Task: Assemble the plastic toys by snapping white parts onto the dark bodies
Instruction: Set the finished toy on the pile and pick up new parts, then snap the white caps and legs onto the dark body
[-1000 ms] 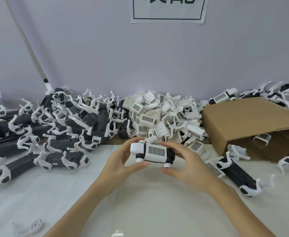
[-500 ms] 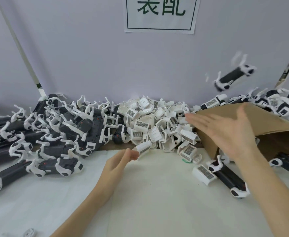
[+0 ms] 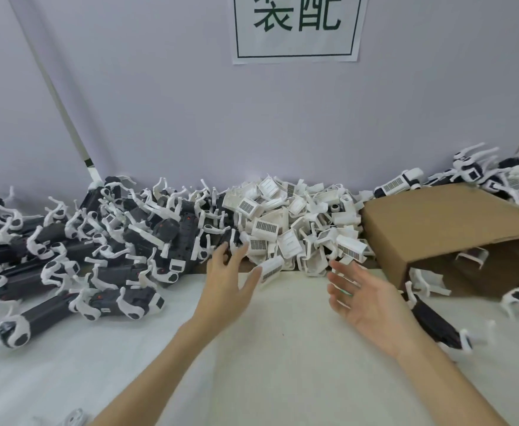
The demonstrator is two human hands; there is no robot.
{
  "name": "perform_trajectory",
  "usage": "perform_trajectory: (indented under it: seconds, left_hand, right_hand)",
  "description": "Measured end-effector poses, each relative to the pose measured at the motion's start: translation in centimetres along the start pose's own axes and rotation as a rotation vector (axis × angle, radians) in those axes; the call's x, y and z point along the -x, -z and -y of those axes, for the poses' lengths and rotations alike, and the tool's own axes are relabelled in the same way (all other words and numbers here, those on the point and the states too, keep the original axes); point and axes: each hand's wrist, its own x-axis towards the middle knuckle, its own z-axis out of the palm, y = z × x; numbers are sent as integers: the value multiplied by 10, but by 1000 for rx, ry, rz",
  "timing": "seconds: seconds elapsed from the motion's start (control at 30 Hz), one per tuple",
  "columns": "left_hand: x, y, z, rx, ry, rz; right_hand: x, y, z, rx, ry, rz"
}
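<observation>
My left hand (image 3: 230, 281) is open with its fingers spread, reaching to where the dark bodies (image 3: 113, 241) meet the white parts (image 3: 298, 222). A single white ribbed part (image 3: 270, 270) lies at its thumb tip, and I cannot tell whether they touch. My right hand (image 3: 365, 299) hovers palm up over the white table (image 3: 282, 348), fingers apart and holding nothing. Assembled toys (image 3: 497, 179) are heaped behind the cardboard box (image 3: 436, 229) at the far right.
A dark body with white legs (image 3: 436, 324) lies just right of my right hand. The open box lies on its side with loose white pieces (image 3: 473, 256) inside. A paper sign (image 3: 296, 26) hangs on the grey wall behind the piles.
My right hand flung the finished toy behind the box, then swung back down to the table centre. My left hand spread its fingers and moved toward the piles.
</observation>
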Motion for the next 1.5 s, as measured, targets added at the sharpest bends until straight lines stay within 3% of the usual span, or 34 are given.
perform_trajectory:
  seconds: [0.17, 0.4, 0.57, 0.87, 1.0, 1.1, 1.23, 1.4, 1.5]
  left_hand:
    - [-50, 22, 2, -51, 177, 133]
    - [-22, 34, -8, 340, 103, -251]
    - [26, 32, -10, 590, 77, -336]
    - [51, 33, -15, 954, 67, -280]
    - [53, 34, -18, 965, 31, -188]
    - [47, 41, -13, 1009, 37, -213]
    - [38, 53, -1, 1239, 193, -214]
    - [37, 37, 3, 1519, 443, -58]
    - [42, 24, 0, 1545, 536, 36]
  right_hand:
    - [4, -3, -5, 33, -31, -21]
    - [9, -11, -9, 57, -59, -17]
    - [12, -23, -18, 131, -56, 56]
    - [20, -43, -38, 290, 8, 169]
    - [19, -46, -40, 208, 58, 166]
    - [17, -44, -42, 204, 56, 179]
    - [15, -41, -45, 210, 62, 193]
    - [16, -43, -48, 219, 28, 225]
    - [16, -49, -50, 220, 54, 212]
